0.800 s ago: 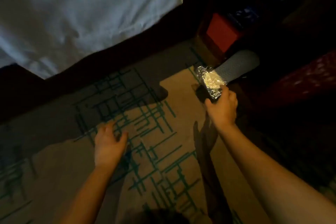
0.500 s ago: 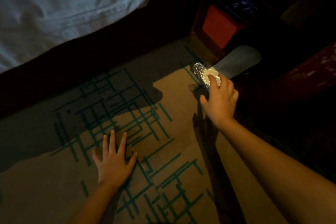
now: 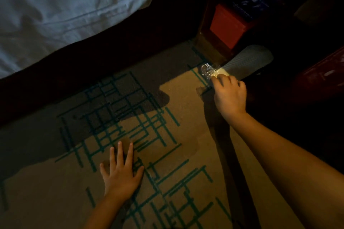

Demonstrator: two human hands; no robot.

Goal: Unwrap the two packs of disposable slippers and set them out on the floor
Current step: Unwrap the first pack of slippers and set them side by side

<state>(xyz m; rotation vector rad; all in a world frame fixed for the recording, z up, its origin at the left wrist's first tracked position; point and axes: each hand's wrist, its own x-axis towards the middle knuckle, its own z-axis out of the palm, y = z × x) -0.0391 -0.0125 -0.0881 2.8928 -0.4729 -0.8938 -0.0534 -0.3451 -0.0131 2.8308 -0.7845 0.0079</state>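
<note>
A pack of disposable slippers (image 3: 247, 60) lies on the carpet at the right, in front of a dark cabinet. Its grey dotted sole faces up and its near end is covered in shiny clear wrap (image 3: 207, 71). My right hand (image 3: 229, 95) reaches onto that wrapped end, fingers curled over it and hiding part of it. My left hand (image 3: 121, 171) lies flat on the carpet (image 3: 186, 117), fingers spread and straight, holding nothing. Only this one pack shows.
A bed with a white sheet (image 3: 65, 5) fills the upper left, its dark base along the carpet edge. A dark wooden cabinet with a red box (image 3: 228, 24) stands at the upper right. A dark red patterned object (image 3: 323, 76) sits at the far right.
My right hand has slid further over the wrapped end of the pack and curled onto it. My left hand came down and spread flat on the carpet.
</note>
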